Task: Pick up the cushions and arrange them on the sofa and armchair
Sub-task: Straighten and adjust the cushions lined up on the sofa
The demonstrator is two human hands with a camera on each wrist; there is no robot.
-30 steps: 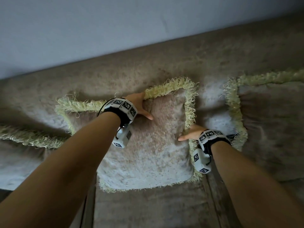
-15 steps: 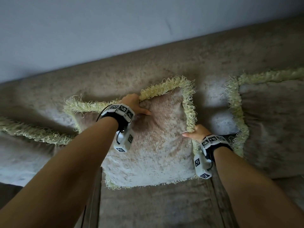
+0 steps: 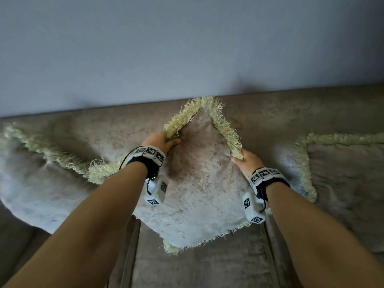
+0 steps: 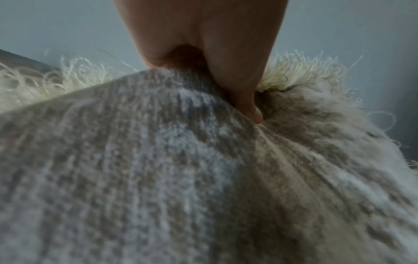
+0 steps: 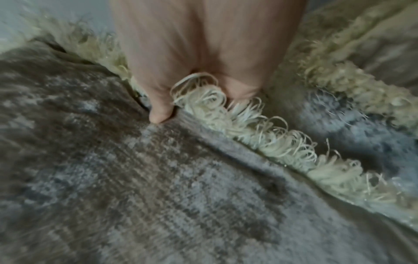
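A grey-beige cushion (image 3: 199,190) with a pale yellow fringe stands tilted on one corner against the sofa back (image 3: 116,129), its top corner pointing up. My left hand (image 3: 161,140) grips its upper left edge, thumb (image 4: 244,100) pressed into the fabric (image 4: 181,178). My right hand (image 3: 245,160) grips the upper right edge, with fringe (image 5: 203,96) bunched between thumb and fingers. A second cushion (image 3: 41,183) lies at the left and a third (image 3: 349,183) leans at the right.
A plain grey wall (image 3: 187,48) rises behind the sofa. The seat cushions (image 3: 197,267) show below, with seams running toward me on both sides of the held cushion.
Both hands have turned the cushion from nearly square to standing on a corner, and shifted it right and upward. The view has tilted up, showing more wall.
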